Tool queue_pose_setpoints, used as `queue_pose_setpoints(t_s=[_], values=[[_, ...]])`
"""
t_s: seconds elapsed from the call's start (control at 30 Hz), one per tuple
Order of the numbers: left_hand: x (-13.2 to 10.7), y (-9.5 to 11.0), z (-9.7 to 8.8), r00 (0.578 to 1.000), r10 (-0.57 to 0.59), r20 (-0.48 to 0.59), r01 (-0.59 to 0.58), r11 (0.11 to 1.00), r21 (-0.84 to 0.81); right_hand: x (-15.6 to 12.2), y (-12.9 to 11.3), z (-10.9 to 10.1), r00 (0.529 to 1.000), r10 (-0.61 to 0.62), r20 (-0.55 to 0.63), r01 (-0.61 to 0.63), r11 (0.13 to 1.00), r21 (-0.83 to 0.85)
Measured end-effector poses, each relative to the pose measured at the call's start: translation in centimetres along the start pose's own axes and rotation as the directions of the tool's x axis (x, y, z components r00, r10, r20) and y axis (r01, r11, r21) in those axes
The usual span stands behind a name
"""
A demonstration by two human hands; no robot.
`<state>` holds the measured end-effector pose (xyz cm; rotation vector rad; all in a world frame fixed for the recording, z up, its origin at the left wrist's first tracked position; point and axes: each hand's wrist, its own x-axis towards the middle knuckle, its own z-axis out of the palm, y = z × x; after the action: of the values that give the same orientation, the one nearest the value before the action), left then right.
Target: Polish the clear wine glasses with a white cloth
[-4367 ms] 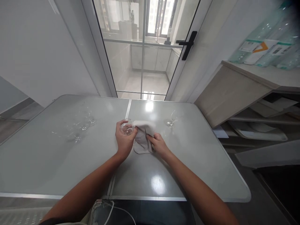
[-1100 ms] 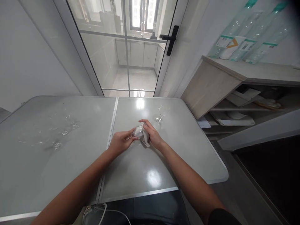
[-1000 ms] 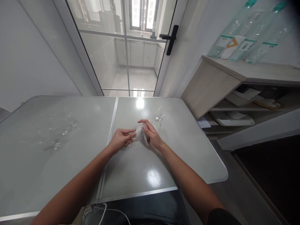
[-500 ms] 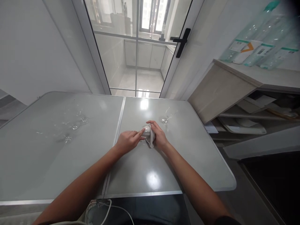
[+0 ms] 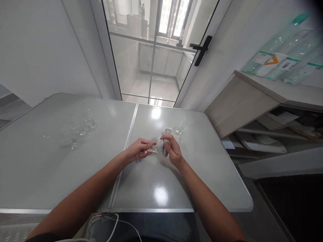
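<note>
My left hand (image 5: 138,150) is closed on the stem of a clear wine glass (image 5: 148,151) held sideways above the grey table (image 5: 106,168). My right hand (image 5: 172,150) is closed on a white cloth (image 5: 163,145) bunched around the glass's bowl. Both hands meet just right of the table's middle seam. The bowl is mostly hidden by the cloth and my fingers.
Another wine glass (image 5: 182,127) stands just beyond my right hand. Several clear glasses (image 5: 79,129) sit at the table's left. A wooden shelf unit (image 5: 254,111) with papers and plastic bottles (image 5: 280,57) stands to the right. A glass door (image 5: 156,50) is behind the table.
The cloth went from lying spread beside the glass to being bunched around its bowl. My left hand shifted from the bowl to the stem, and the glass now lies sideways.
</note>
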<state>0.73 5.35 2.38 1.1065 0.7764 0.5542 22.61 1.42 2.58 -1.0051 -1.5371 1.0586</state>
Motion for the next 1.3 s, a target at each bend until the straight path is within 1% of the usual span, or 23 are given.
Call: queue_pose_setpoints(t_s=[0.07, 0.13, 0.2, 0.23, 0.3, 0.37, 0.4, 0.47, 0.5, 0.57, 0.63, 0.7, 0.77, 0.8, 0.87, 0.93, 0.97, 1.03, 1.1, 1.17, 1.2, 1.23, 1.3], values=[[0.2, -0.7, 0.4, 0.975, 0.184, -0.127, -0.15, 0.959, 0.239, 0.4, 0.1, 0.1, 0.998, 0.011, -0.059, -0.012, 1.0, -0.012], [0.4, -1.6, 0.8, 0.882, 0.422, -0.209, -0.245, 0.791, 0.561, 1.0, 0.4, 0.2, 0.991, 0.052, -0.122, -0.054, 0.998, -0.012], [0.6, -2.4, 1.0, 0.79, 0.589, -0.171, -0.243, 0.557, 0.794, 1.5, 0.9, 0.3, 0.977, 0.151, -0.149, -0.147, 0.988, 0.042], [0.6, -2.7, 1.1, 0.768, 0.626, -0.137, -0.229, 0.468, 0.854, 1.7, 1.2, 0.4, 0.965, 0.217, -0.145, -0.205, 0.974, 0.092], [0.8, -3.1, 1.1, 0.758, 0.644, -0.107, -0.215, 0.401, 0.891, 1.8, 1.7, 0.5, 0.936, 0.326, -0.13, -0.297, 0.933, 0.202], [0.8, -3.1, 1.1, 0.778, 0.612, -0.143, -0.229, 0.488, 0.842, 1.8, 1.7, 0.6, 0.93, 0.352, -0.106, -0.316, 0.913, 0.259], [0.9, -3.1, 1.1, 0.803, 0.566, -0.186, -0.238, 0.59, 0.771, 1.7, 1.6, 0.6, 0.94, 0.327, -0.096, -0.294, 0.92, 0.258], [1.0, -2.8, 1.0, 0.883, 0.398, -0.248, -0.23, 0.828, 0.511, 1.5, 0.9, 0.4, 0.97, 0.227, -0.082, -0.205, 0.954, 0.218], [1.1, -2.6, 1.0, 0.928, 0.29, -0.235, -0.199, 0.917, 0.345, 1.3, 0.5, 0.3, 0.982, 0.172, -0.073, -0.156, 0.969, 0.192], [1.2, -2.2, 0.7, 0.989, 0.082, -0.127, -0.076, 0.996, 0.051, 0.9, -0.1, 0.0, 0.994, 0.096, -0.051, -0.088, 0.985, 0.151], [1.3, -1.8, 0.5, 0.998, -0.055, -0.003, 0.054, 0.994, -0.091, 0.7, -0.5, -0.2, 0.997, 0.07, -0.027, -0.067, 0.99, 0.122], [1.3, -1.7, 0.5, 0.998, -0.069, 0.003, 0.07, 0.994, -0.084, 0.6, -0.5, -0.2, 0.998, 0.058, -0.031, -0.055, 0.994, 0.096], [1.2, -1.9, 0.6, 0.992, 0.067, -0.105, -0.06, 0.996, 0.071, 0.8, -0.4, -0.1, 0.997, 0.045, -0.065, -0.04, 0.997, 0.07], [1.2, -2.2, 0.8, 0.969, 0.178, -0.169, -0.143, 0.969, 0.201, 1.0, -0.3, 0.0, 0.996, 0.045, -0.079, -0.04, 0.997, 0.063], [1.0, -2.6, 1.1, 0.881, 0.412, -0.233, -0.252, 0.825, 0.505, 1.3, -0.1, 0.2, 0.993, 0.061, -0.102, -0.054, 0.996, 0.072], [0.8, -3.0, 1.4, 0.792, 0.574, -0.206, -0.247, 0.611, 0.752, 1.6, 0.1, 0.3, 0.986, 0.102, -0.129, -0.089, 0.991, 0.103], [0.7, -3.1, 1.4, 0.764, 0.62, -0.177, -0.219, 0.508, 0.833, 1.7, 0.2, 0.4, 0.98, 0.138, -0.144, -0.12, 0.985, 0.127], [0.4, -3.1, 1.4, 0.749, 0.652, -0.117, -0.167, 0.356, 0.919, 1.6, 0.5, 0.5, 0.961, 0.233, -0.151, -0.204, 0.961, 0.184], [0.3, -3.0, 1.3, 0.76, 0.646, -0.069, -0.159, 0.288, 0.944, 1.5, 0.7, 0.6, 0.943, 0.311, -0.116, -0.28, 0.933, 0.227], [0.2, -2.6, 1.2, 0.772, 0.632, -0.073, -0.178, 0.324, 0.929, 1.3, 0.7, 0.6, 0.942, 0.329, -0.068, -0.304, 0.921, 0.245], [0.2, -2.4, 1.2, 0.781, 0.616, -0.107, -0.187, 0.393, 0.901, 1.3, 0.6, 0.6, 0.947, 0.317, -0.047, -0.296, 0.923, 0.246], [0.2, -2.2, 1.1, 0.796, 0.584, -0.161, -0.191, 0.495, 0.848, 1.2, 0.5, 0.5, 0.953, 0.302, -0.028, -0.286, 0.926, 0.247], [0.3, -1.6, 1.0, 0.864, 0.432, -0.258, -0.182, 0.746, 0.64, 1.2, 0.1, 0.4, 0.961, 0.276, -0.001, -0.267, 0.928, 0.26]])
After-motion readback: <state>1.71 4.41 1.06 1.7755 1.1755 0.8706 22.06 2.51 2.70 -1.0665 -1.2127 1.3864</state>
